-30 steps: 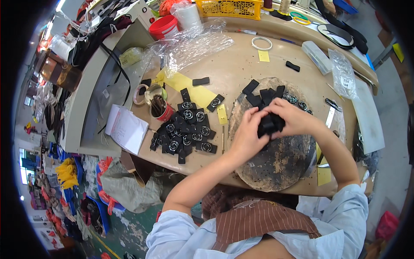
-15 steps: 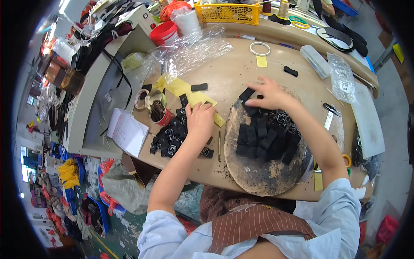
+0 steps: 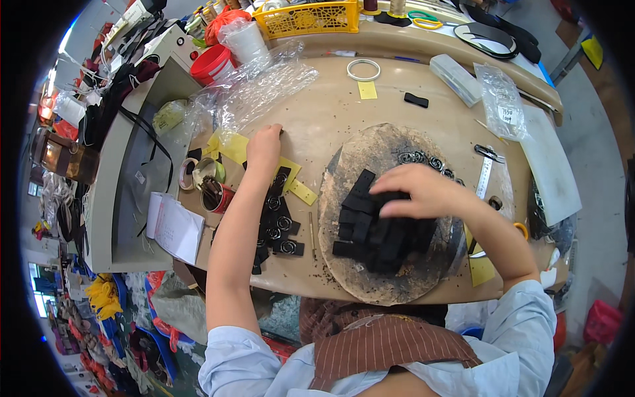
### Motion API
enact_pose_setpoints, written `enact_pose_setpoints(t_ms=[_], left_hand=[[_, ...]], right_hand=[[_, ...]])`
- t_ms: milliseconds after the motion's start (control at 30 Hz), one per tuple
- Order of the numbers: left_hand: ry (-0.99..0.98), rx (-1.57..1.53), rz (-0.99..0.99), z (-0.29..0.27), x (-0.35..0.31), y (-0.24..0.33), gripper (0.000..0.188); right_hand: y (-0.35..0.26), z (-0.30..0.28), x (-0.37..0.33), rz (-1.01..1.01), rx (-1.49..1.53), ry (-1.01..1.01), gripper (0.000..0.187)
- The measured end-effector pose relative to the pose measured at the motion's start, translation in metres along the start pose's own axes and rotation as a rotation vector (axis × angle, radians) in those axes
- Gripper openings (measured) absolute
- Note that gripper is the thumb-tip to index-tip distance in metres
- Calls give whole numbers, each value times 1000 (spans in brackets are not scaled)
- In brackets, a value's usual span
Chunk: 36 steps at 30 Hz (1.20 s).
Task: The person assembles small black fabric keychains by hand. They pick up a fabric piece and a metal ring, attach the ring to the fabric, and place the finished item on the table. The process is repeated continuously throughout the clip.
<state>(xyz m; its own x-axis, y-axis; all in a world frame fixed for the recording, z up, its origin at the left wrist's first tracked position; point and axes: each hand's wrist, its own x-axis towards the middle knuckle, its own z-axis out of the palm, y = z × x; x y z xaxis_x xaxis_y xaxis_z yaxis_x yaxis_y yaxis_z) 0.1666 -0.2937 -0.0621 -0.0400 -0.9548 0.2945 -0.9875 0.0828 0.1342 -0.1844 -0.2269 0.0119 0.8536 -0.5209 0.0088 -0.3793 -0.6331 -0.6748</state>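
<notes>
My left hand (image 3: 264, 151) is closed over a lone black strip (image 3: 282, 132) on the table beyond the yellow paper (image 3: 235, 148); only the strip's end shows past the fingers. Between my forearm and the round board lie several black strips with wire-like rings (image 3: 284, 223). My right hand (image 3: 420, 190) hovers with thumb and fingers apart over a heap of black strips (image 3: 383, 241). That heap sits on a worn round board (image 3: 370, 149). Along its far right side runs a row of ringed pieces (image 3: 423, 159).
A red tin (image 3: 225, 197), tape rolls (image 3: 188, 173) and a notepad (image 3: 178, 228) stand at left. Farther back are clear plastic film (image 3: 264, 86), a red bucket (image 3: 211, 64) and a yellow crate (image 3: 307, 20). Right of the board lie a ruler (image 3: 485, 178) and yellow-handled scissors (image 3: 521, 230).
My left hand has moved away from the ringed strips, forward onto the lone strip. The right hand has come from the board's far edge to above the heap. The whole view has shifted.
</notes>
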Motion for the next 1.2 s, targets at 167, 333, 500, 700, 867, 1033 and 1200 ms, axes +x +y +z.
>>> enact_pose_setpoints(t_ms=[167, 333, 500, 700, 867, 1033, 1200], left_hand=[[97, -524, -42, -49, -47, 74, 24], [-23, -608, 230, -97, -139, 158, 31], [-59, -628, 356, -71, -195, 185, 38], [-40, -790, 272, -63, -230, 192, 44], [6, -850, 237, -67, -242, 200, 41], [28, -891, 267, -83, -249, 208, 36], [-81, -1112, 90, -99, -257, 209, 32]], right_hand=[[113, -41, 11, 322, -221, 652, 27], [202, -53, 20, 400, -442, 810, 31], [165, -47, 9, 429, -414, 626, 28], [86, -40, -76, 540, -347, 536, 24], [50, -10, -102, 369, -438, 602, 25], [53, 20, -86, 347, -474, 618, 19], [38, 19, -96, 373, -333, 803, 17]])
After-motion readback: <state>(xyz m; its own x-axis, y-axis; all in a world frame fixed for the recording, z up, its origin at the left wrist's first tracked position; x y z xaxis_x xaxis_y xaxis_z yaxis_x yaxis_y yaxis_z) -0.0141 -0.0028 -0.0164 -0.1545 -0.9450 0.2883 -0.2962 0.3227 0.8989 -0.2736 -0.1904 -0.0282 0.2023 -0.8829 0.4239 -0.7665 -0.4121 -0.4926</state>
